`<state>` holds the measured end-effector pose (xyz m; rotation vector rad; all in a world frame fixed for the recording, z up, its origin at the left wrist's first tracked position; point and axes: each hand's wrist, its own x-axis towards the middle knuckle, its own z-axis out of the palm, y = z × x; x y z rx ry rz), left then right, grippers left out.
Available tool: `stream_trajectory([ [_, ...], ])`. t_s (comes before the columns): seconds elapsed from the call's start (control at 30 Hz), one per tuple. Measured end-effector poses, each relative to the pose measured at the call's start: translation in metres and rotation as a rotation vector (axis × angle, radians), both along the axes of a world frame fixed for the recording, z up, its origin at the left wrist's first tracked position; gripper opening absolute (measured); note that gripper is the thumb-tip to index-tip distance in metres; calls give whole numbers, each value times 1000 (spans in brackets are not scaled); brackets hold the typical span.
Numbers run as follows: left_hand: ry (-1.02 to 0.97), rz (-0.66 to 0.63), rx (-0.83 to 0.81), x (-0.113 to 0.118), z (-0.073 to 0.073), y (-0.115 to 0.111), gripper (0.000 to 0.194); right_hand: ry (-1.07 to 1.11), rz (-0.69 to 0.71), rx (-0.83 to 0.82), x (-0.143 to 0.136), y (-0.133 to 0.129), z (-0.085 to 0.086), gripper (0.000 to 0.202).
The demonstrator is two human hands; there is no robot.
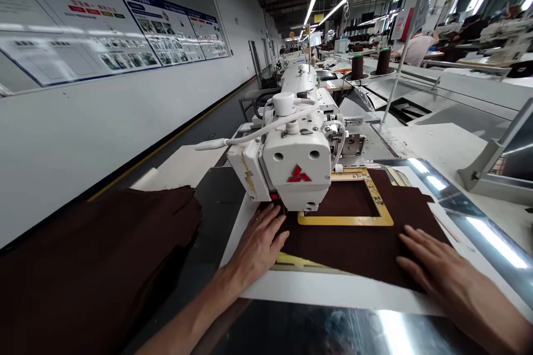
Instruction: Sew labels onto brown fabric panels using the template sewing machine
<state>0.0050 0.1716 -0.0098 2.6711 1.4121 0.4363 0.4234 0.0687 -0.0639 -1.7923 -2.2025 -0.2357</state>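
Observation:
A dark brown fabric piece (337, 247) lies flat under the white sewing machine head (296, 161). On top of it sits a yellow rectangular frame (345, 221), to the right of and partly behind the machine head. My left hand (260, 238) rests on the fabric's left edge beside the machine head, fingers spread and pointing forward. My right hand (441, 266) lies on the fabric's right part, its fingers stretched out. Neither hand holds anything. Yellow strips (297, 260) show beneath the fabric's front edge.
More dark brown fabric (95, 260) is heaped at the left. Thread cones (357, 67) stand behind the machine on the right. A screen (514, 161) stands at the right edge. A person (416, 49) is at a distant station.

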Motion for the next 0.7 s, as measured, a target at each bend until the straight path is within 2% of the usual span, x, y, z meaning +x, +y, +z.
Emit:
stream_trajectory([
  [0.07,-43,-69,62,0,-3,-10,35,-7,39,-8,0,5,-7,62],
  [0.13,-48,-150,102,0,-3,-18,32,-4,85,-22,8,15,-6,60],
  [0.27,29,-168,114,2,8,-26,28,0,83,18,13,25,17,58],
  [0.37,100,-130,124,4,16,-29,25,38,66,47,-12,10,28,49],
  [0.47,138,-108,112,11,21,-28,25,14,161,17,-44,-5,24,42],
  [0.53,135,-157,62,16,23,-24,27,-8,192,14,-55,-9,17,42],
  [0.7,109,-238,-64,17,25,-8,30,7,200,15,-54,-7,8,46],
])
